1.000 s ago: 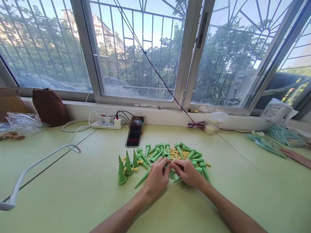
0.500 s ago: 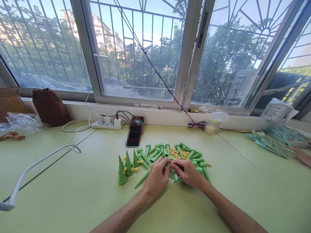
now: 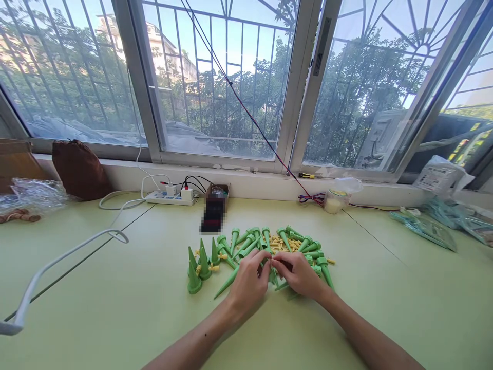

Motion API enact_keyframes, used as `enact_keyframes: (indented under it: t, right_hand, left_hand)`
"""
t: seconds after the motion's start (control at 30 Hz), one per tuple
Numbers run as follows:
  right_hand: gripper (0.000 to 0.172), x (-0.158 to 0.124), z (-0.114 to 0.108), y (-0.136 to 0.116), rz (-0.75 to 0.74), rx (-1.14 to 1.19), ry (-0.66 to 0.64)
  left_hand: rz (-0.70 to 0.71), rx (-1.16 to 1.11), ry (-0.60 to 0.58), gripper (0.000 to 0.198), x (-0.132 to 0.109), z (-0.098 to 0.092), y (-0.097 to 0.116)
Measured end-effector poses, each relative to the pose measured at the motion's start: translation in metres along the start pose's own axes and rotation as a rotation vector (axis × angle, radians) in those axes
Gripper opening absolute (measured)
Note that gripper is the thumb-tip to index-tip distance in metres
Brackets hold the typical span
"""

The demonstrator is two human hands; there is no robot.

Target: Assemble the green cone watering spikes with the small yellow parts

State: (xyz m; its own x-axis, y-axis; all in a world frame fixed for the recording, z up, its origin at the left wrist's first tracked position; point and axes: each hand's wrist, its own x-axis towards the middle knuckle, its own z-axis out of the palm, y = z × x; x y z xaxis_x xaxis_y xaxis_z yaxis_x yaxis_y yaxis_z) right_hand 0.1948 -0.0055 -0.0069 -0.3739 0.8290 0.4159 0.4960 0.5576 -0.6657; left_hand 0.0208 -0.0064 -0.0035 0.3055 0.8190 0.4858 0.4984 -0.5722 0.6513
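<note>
Withdrawn from beside the teal plastic bags [image 3: 425, 229] since the earlier frame: a co-worker's hand. Left hand [image 3: 249, 277] and right hand [image 3: 301, 275] meet at the fingertips, which hide whether either grip is closed on anything; I cannot tell. Green cones [image 3: 325, 271] lie around yellow pieces [image 3: 289, 244] on the surface [image 3: 115, 308] beyond the hands, with upright cones [image 3: 194, 282] to the left.

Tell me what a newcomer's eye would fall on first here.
Probably the bright green cones mid-table: most lie heaped around small yellow pieces, while a few stand point-up to the left. Next, the left hand and right hand, fingertips close together over the heap's near side; anything between them is too small to tell. Behind, large windows fill the upper view.
</note>
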Motion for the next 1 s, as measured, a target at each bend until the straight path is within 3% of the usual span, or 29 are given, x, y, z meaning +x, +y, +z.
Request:
enact_keyframes:
  t: [0.17,0.43,0.73,1.0]
  right_hand:
    - [0.044,0.0011,-0.0002,-0.0008,0.022,-0.007,-0.005]
    - [0.034,-0.0003,-0.0013,-0.0033,0.0,0.0,0.001]
    - [0.043,0.0011,-0.0003,0.0,0.022,-0.017,-0.003]
    - [0.031,0.0004,-0.0021,-0.0062,-0.004,-0.013,0.025]
  left_hand:
    - [0.002,0.003,0.002,0.017,-0.0014,-0.0001,-0.0015]
    - [0.005,0.0,0.002,0.018,-0.0002,-0.0001,-0.0009]
    - [0.01,0.003,0.001,0.018,-0.0008,-0.0007,0.001]
    - [0.005,-0.021,0.025,0.019,-0.0003,0.0001,0.0004]
